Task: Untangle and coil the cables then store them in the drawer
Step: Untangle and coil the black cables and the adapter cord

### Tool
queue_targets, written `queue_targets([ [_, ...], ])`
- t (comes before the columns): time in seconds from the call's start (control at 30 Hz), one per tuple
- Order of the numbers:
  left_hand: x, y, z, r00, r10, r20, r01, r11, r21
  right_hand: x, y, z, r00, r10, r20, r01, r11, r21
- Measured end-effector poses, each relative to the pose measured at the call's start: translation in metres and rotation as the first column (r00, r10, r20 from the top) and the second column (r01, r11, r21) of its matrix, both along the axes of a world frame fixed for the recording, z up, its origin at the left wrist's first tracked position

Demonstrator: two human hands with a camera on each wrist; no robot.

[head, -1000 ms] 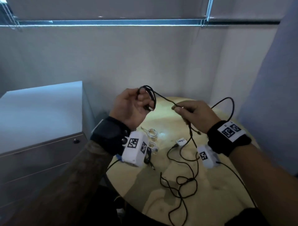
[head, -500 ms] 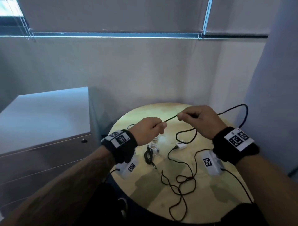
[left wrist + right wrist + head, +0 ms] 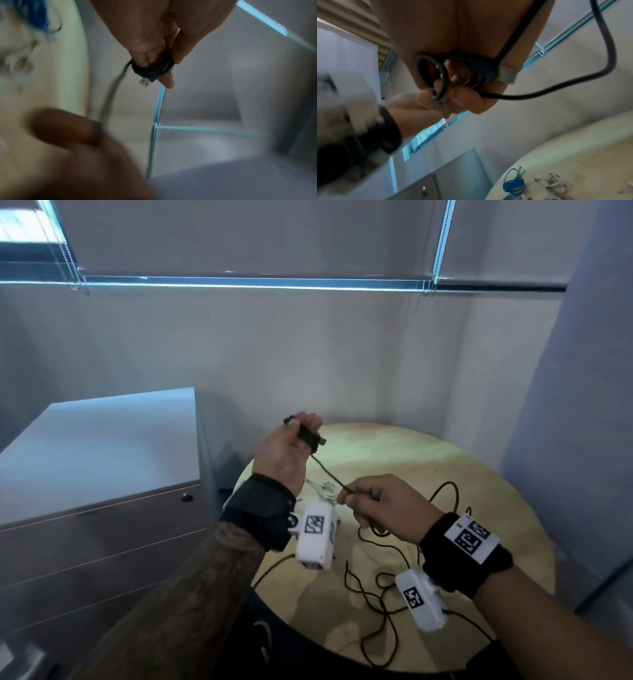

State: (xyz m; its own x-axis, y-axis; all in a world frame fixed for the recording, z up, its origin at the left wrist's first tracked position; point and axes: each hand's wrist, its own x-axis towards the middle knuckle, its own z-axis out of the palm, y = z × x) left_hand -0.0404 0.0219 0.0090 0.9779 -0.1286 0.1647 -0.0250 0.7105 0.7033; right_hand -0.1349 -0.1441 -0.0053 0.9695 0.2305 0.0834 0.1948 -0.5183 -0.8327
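Head view showed your left hand (image 3: 286,455) raised above the table's (image 3: 479,501) far edge, where half a second earlier it had sat low, level with your right hand (image 3: 383,510). Its fingers were curled round a small bundle of wound black cable (image 3: 308,436), the plug end poking out toward your right. Earlier the cable had run short and level between two close fists; now it slanted down from the left hand to the right, which had dropped nearer you and pinched the strand between thumb and curled fingers. The rest trailed below that hand in loose loops over the pale round table.

Left wrist view added what the head view could not: the plug's (image 3: 145,82) flat rectangular metal tip, under glossy coils held between thumb and fingers.

Right wrist view showed a round loop of smooth rubbery cable (image 3: 436,75) over your fingers, and beyond it a blue cable (image 3: 513,185) and a white cable (image 3: 556,181) bunched on the table. The grey metal drawer cabinet (image 3: 102,529) stood shut beside your left forearm.
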Motion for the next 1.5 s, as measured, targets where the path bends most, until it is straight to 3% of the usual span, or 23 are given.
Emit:
queue_targets([
  [0.03,-0.002,-0.002,-0.006,0.991,0.073,0.115,-0.093,0.978,0.187,-0.002,0.001,0.003,1.000,0.005,-0.008,-0.005,1.000,0.019],
  [0.07,-0.007,-0.004,-0.011,0.956,0.081,0.282,-0.193,0.898,0.395,-0.004,0.002,0.008,1.000,0.003,-0.003,-0.003,0.999,0.032],
  [0.13,-0.019,-0.005,-0.020,0.810,-0.138,0.570,-0.386,0.606,0.696,-0.005,-0.003,0.018,0.999,-0.025,0.045,0.023,0.999,0.048],
  [0.17,-0.023,-0.005,-0.021,0.728,-0.296,0.619,-0.460,0.460,0.760,-0.004,-0.006,0.022,0.997,-0.047,0.066,0.043,0.997,0.065],
  [0.23,-0.027,-0.002,-0.018,0.664,-0.510,0.547,-0.494,0.249,0.833,-0.002,-0.015,0.029,0.993,-0.105,0.057,0.096,0.986,0.137],
  [0.3,-0.023,0.003,-0.014,0.660,-0.574,0.484,-0.524,0.111,0.845,0.000,-0.022,0.031,0.989,-0.145,0.014,0.140,0.969,0.202],
  [0.33,-0.020,0.006,-0.013,0.650,-0.572,0.501,-0.566,0.076,0.821,0.002,-0.026,0.030,0.985,-0.170,-0.011,0.169,0.967,0.190],
  [0.43,-0.006,0.021,-0.012,0.681,-0.481,0.552,-0.580,0.107,0.808,0.008,-0.041,0.021,0.962,-0.253,-0.101,0.264,0.958,0.109],
  [0.53,0.008,0.037,-0.017,0.731,-0.411,0.544,-0.562,0.090,0.822,0.011,-0.059,0.009,0.960,-0.184,-0.213,0.230,0.948,0.219],
  [0.6,0.017,0.048,-0.022,0.775,-0.332,0.538,-0.549,0.068,0.833,0.011,-0.071,0.001,0.966,-0.174,-0.190,0.203,0.968,0.150],
  [0.67,0.029,0.063,-0.027,0.829,-0.222,0.514,-0.509,0.082,0.857,0.010,-0.084,-0.007,0.959,-0.260,-0.114,0.267,0.963,0.046],
  [0.8,0.048,0.093,-0.029,0.878,-0.035,0.478,-0.473,0.096,0.876,0.007,-0.116,-0.020,0.908,-0.394,-0.141,0.416,0.884,0.213],
  [0.9,0.045,0.093,-0.028,0.881,-0.048,0.470,-0.469,0.024,0.883,0.008,-0.126,-0.026,0.869,-0.477,-0.129,0.484,0.874,0.030],
  [1.0,0.042,0.078,-0.024,0.885,-0.038,0.463,-0.461,0.061,0.886,0.014,-0.126,-0.031,0.851,-0.520,-0.079,0.491,0.840,-0.231],
  [1.1,0.033,0.062,-0.016,0.894,-0.178,0.411,-0.402,0.088,0.911,0.016,-0.131,-0.043,0.819,-0.533,-0.210,0.447,0.824,-0.347],
  [1.2,0.020,0.040,-0.015,0.853,-0.398,0.336,-0.388,-0.054,0.920,0.012,-0.141,-0.060,0.732,-0.595,-0.332,0.441,0.785,-0.434],
  [1.3,0.011,0.016,-0.021,0.830,-0.482,0.281,-0.380,-0.121,0.917,0.014,-0.154,-0.072,0.655,-0.662,-0.365,0.427,0.722,-0.544],
  [1.37,0.005,0.000,-0.025,0.829,-0.503,0.245,-0.355,-0.133,0.925,0.015,-0.156,-0.072,0.661,-0.687,-0.301,0.339,0.632,-0.696],
  [1.43,0.001,-0.016,-0.028,0.816,-0.530,0.232,-0.348,-0.129,0.928,0.014,-0.149,-0.065,0.737,-0.673,-0.066,0.370,0.484,-0.793],
  [1.47,0.000,-0.022,-0.030,0.808,-0.542,0.232,-0.349,-0.123,0.929,0.013,-0.140,-0.060,0.757,-0.651,0.049,0.492,0.520,-0.699],
  [1.5,-0.001,-0.029,-0.030,0.802,-0.551,0.232,-0.349,-0.117,0.930,0.011,-0.126,-0.054,0.773,-0.626,0.099,0.578,0.633,-0.516],
])
